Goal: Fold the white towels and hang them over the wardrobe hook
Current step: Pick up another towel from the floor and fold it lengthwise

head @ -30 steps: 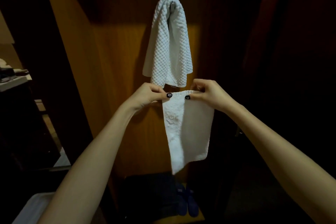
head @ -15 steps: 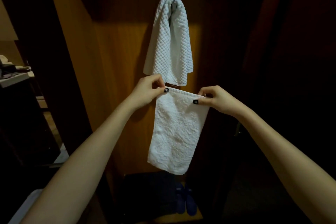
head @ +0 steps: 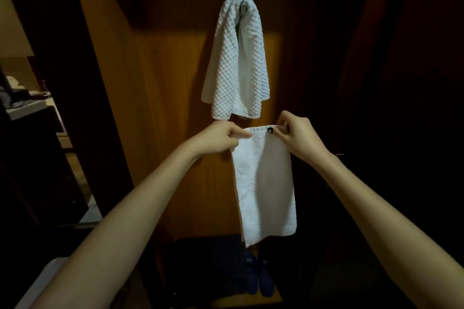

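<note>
We held the folded towel (head: 266, 188) up before the wardrobe's back panel (head: 160, 113), our left hand (head: 221, 138) and right hand (head: 298, 135) each pinching a top corner so it hung flat, probably to square the fold. It hung just below the waffle towel (head: 238, 63), which was already draped over the hook (head: 243, 5) farther up.

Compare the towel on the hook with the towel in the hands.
The quilted towel drapes bunched over the hook; the smoother towel hangs flat, pinched at its top edge by the left hand and right hand. The quilted towel has a raised diamond weave; the smoother towel shows only faint texture. Both are white.
</note>
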`<control>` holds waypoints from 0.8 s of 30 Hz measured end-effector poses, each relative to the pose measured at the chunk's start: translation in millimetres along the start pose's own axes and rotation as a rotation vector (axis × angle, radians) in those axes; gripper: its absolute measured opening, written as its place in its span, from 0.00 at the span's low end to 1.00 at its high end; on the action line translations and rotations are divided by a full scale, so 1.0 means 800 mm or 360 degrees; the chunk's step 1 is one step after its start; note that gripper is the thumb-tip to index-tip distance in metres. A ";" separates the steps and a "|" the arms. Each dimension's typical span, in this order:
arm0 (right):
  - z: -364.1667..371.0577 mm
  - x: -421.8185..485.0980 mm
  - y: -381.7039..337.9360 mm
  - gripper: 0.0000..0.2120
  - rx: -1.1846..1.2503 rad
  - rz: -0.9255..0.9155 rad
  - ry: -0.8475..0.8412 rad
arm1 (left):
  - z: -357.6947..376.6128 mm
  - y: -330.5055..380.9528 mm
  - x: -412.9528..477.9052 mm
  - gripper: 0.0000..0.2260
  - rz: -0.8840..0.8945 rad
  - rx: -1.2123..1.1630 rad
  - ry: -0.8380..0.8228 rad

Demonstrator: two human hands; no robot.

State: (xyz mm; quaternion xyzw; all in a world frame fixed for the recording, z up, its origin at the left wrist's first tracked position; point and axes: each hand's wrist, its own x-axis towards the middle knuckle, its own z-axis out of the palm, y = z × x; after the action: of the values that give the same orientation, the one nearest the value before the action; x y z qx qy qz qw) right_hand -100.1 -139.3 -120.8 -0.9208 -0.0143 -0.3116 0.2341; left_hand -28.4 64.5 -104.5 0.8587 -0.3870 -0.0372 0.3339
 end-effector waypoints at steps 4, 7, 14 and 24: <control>0.004 -0.017 -0.005 0.06 0.0065 -0.0164 -0.0079 | 0.012 -0.005 0.006 0.21 -0.0097 -0.0268 0.0121; 0.009 -0.025 -0.012 0.10 0.0241 -0.0231 -0.0150 | 0.021 -0.011 0.006 0.21 -0.0146 -0.0523 0.0222; 0.030 -0.022 -0.023 0.09 0.0368 -0.0151 -0.0041 | 0.025 0.005 0.001 0.15 -0.0219 -0.1305 0.0285; 0.027 -0.003 -0.021 0.05 0.0273 -0.0154 0.0078 | 0.009 0.012 0.001 0.19 -0.0277 -0.0851 0.0244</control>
State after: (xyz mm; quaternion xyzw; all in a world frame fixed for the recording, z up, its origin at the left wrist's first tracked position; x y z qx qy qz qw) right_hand -92.7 -114.7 -129.8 -0.8877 -0.0795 -0.3426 0.2970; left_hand -36.2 55.7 -104.5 0.7705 -0.2619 -0.1014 0.5722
